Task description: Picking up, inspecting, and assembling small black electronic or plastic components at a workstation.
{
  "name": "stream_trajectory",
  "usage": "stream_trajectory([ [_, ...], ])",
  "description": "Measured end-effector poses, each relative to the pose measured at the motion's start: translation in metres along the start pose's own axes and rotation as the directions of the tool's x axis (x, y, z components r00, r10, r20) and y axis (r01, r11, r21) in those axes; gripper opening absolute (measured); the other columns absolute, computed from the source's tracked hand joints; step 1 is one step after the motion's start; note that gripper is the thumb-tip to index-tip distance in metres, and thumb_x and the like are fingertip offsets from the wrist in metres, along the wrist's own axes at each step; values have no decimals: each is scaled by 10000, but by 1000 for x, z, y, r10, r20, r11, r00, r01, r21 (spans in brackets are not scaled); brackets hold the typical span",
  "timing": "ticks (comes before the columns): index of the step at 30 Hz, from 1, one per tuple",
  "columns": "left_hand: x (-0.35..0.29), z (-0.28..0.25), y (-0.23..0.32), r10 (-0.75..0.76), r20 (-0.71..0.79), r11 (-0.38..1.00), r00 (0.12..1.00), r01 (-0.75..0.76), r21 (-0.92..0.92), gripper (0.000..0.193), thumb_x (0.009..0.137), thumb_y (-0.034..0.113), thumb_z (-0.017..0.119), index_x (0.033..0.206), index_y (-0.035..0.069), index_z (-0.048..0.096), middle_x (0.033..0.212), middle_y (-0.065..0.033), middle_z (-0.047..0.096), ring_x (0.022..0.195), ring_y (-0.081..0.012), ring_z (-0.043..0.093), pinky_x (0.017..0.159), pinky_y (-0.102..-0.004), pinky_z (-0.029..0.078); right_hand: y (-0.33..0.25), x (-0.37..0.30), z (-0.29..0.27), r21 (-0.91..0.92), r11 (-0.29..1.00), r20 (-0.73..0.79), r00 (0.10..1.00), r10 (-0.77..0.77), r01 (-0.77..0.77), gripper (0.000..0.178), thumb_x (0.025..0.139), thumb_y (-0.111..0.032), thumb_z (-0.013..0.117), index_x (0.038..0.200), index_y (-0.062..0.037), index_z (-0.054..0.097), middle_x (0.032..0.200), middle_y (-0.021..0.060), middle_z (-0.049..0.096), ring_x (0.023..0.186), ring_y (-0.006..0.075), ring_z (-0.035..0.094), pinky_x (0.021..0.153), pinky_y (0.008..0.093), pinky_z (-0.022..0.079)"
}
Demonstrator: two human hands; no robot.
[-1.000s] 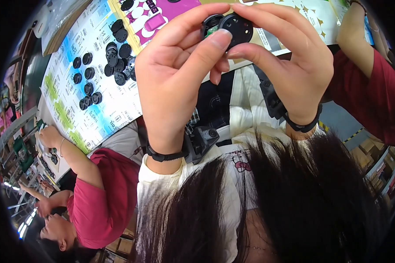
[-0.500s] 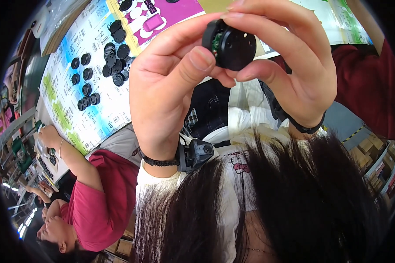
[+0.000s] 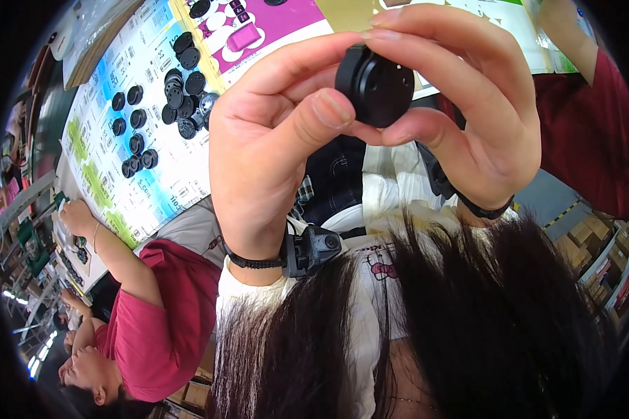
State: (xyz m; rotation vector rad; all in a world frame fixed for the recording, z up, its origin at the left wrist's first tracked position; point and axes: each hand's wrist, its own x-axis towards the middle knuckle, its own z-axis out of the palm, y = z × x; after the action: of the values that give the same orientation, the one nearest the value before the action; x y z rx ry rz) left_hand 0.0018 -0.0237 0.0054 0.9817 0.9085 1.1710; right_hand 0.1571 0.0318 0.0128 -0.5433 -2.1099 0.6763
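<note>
Between my two hands, above the front of the table, is a round black plastic casing [image 3: 386, 91] with small holes in its face. My left hand [image 3: 269, 126] grips its left rim between thumb and fingers. On the other side, my right hand [image 3: 478, 105] pinches it, fingertips on the top edge and thumb at the bottom edge. The two black halves sit close together, and no green board shows between them now. To the left on the table lie a pile of black discs [image 3: 178, 94] and several small black round parts [image 3: 138, 119].
Printed cardboard sheets [image 3: 112, 77] cover the table, with a purple panel [image 3: 286, 31] at the far side. A co-worker in a red shirt [image 3: 164, 321] sits on the left, and a dark red sleeve [image 3: 587, 146] shows on the right. Boxes [image 3: 594, 234] stand at lower right.
Both hands have moved slightly nearer to me with the casing. The gap at its left side, where a green circuit board showed, has closed up.
</note>
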Motion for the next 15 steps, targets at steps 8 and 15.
stream_trajectory([
  [8, 1, -1, -2, 39, 0, 999, 999, -39, -29, 588, 791, 373, 530, 1150, -69, 383, 1075, -152, 508, 953, -214, 538, 824, -299, 440, 2, 0, 1, -95, 993, 19, 998, -68, 69, 387, 620, -50, 657, 989, 9, 557, 945, 139, 530, 847, 241, 547, 727, 283, 450],
  [15, -3, -1, -3, 55, -31, 996, 998, -57, -62, 478, 811, 270, 527, 1111, -85, 420, 1027, -158, 533, 885, -204, 564, 768, -290, 469, 3, -1, 2, -181, 975, 37, 992, -123, 128, 418, 603, -30, 663, 1003, 20, 551, 956, 135, 529, 861, 239, 545, 741, 282, 451],
])
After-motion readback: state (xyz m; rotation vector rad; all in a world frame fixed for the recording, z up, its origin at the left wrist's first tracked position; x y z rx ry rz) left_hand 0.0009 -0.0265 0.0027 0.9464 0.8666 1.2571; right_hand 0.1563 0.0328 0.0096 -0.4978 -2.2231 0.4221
